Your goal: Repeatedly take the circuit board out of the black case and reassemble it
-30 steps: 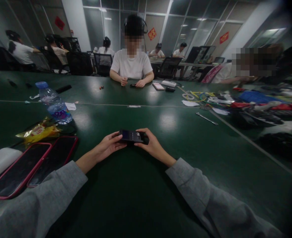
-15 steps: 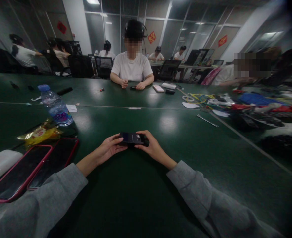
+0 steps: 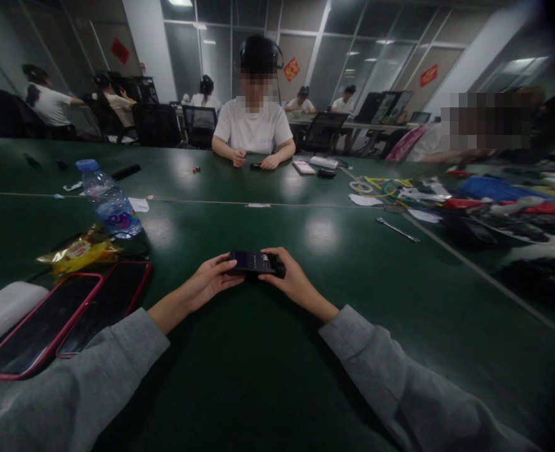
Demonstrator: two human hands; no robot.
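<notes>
Between my two hands is a small black handheld device point(image 3: 253, 263), with a dark screen on its left part and small light markings on its right part. My left hand point(image 3: 211, 275) grips its left end, the thumb lying on top by the screen and the fingers beneath. At the other end, my right hand point(image 3: 284, 271) pinches the device, its fingers along the far edge and the thumb on the near side. The device is over the green table point(image 3: 249, 364); I cannot tell whether it touches the surface.
To the left lie two red-edged phones point(image 3: 44, 326), a white rounded object point(image 3: 9, 307), a yellow wrapper point(image 3: 82, 251) and a tilted water bottle point(image 3: 110, 201). A wrench point(image 3: 397, 230) and tangled cables point(image 3: 390, 188) lie to the right. Across the table sits a person point(image 3: 253, 129).
The whole view has shifted slightly, so everything appears a little further right. Both hands keep the same hold on the device.
</notes>
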